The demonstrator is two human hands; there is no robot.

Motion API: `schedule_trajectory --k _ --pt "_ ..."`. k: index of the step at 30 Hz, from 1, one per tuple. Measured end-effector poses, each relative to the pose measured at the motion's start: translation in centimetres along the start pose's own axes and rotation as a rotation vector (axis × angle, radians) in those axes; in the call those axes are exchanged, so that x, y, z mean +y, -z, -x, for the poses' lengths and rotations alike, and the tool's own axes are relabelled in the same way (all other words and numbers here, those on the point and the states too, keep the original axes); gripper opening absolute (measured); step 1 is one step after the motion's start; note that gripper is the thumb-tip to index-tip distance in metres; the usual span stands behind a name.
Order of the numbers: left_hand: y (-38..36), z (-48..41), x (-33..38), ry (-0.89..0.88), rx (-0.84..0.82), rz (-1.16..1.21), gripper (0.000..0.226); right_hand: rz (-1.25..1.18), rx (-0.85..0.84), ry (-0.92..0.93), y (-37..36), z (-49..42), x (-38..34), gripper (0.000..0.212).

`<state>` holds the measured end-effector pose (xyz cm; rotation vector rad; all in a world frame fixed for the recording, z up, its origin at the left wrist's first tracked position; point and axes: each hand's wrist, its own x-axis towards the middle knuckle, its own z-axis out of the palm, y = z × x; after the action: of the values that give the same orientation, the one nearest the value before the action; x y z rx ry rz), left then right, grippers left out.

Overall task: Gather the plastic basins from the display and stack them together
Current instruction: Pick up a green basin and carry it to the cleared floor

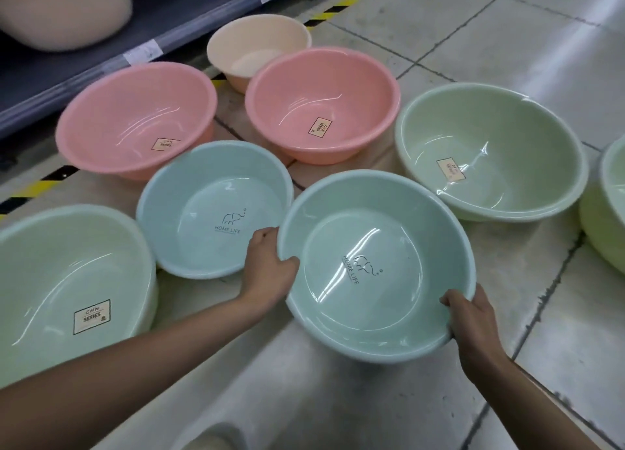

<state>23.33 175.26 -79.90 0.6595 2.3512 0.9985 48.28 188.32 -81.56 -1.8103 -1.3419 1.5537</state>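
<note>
Both hands hold a light blue basin (375, 267) with an elephant print. My left hand (270, 267) grips its left rim and my right hand (473, 317) grips its near right rim. Just left of it sits a smaller light blue basin (213, 209). Behind these stand two pink basins, one on the left (135, 118) and one on the right (321, 104), and a small beige basin (257, 47) at the back. A pale green basin (490, 152) lies to the right and another pale green basin (71, 287) at the near left. All sit on the tiled floor.
A dark shelf edge (162, 40) with price labels runs along the upper left, carrying a large beige tub (64, 10). Yellow-black hazard tape (345, 5) marks the floor below it. Part of one more green basin (605, 209) shows at the right edge.
</note>
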Motion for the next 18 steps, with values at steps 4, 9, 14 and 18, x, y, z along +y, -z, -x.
schedule_trajectory --k 4,9,14,18 --pt "0.1 -0.4 -0.6 -0.024 0.002 -0.152 0.030 -0.105 -0.039 -0.108 -0.2 -0.4 0.1 0.032" --pt "0.0 0.6 -0.3 -0.033 -0.088 -0.122 0.033 -0.144 0.028 -0.084 0.5 0.5 0.9 0.024" --pt "1.2 1.5 0.6 0.036 -0.124 -0.007 0.017 -0.159 0.063 -0.064 2.1 2.3 0.9 0.017" --pt "5.8 0.3 2.3 0.101 -0.018 0.193 0.012 -0.148 -0.030 0.042 0.8 3.8 -4.3 0.015"
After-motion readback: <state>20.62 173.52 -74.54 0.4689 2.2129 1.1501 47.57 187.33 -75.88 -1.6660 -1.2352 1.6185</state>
